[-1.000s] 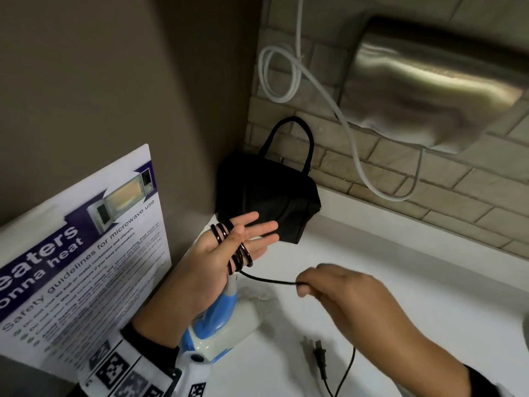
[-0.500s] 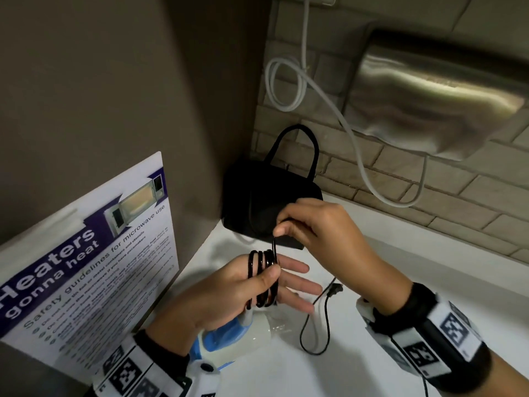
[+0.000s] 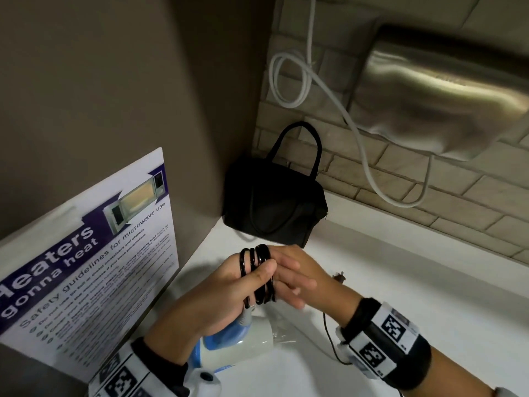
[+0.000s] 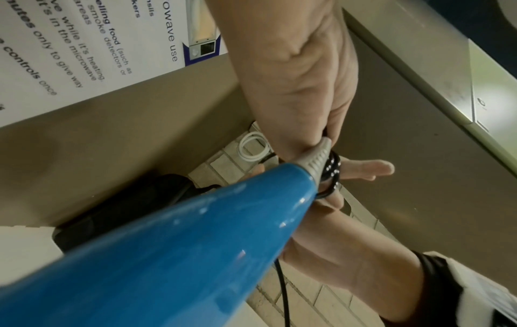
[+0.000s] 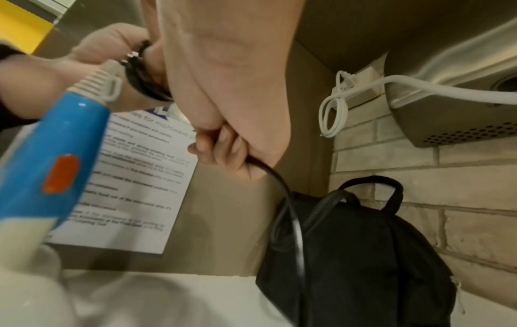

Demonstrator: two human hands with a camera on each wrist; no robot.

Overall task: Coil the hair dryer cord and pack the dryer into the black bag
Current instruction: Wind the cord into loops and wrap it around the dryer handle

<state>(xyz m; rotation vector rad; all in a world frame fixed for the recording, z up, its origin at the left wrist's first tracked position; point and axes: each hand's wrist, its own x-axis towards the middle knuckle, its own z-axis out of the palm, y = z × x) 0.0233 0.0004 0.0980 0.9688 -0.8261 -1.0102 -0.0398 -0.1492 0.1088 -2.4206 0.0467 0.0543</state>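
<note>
Cord loops several times round the left hand, thumb pressed over the coils, fingers straight — the blue-and-white hair dryer hangs just below it above the white counter. The right hand, just right, pinches the loose cord. The black bag stands in the far corner.

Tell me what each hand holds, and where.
Left hand: black cord coils looped around its fingers, thumb pressing them. Right hand: pinches the cord's loose stretch.

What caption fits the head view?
Black cord looped round the left hand; right hand feeds more, black bag behind.
</note>
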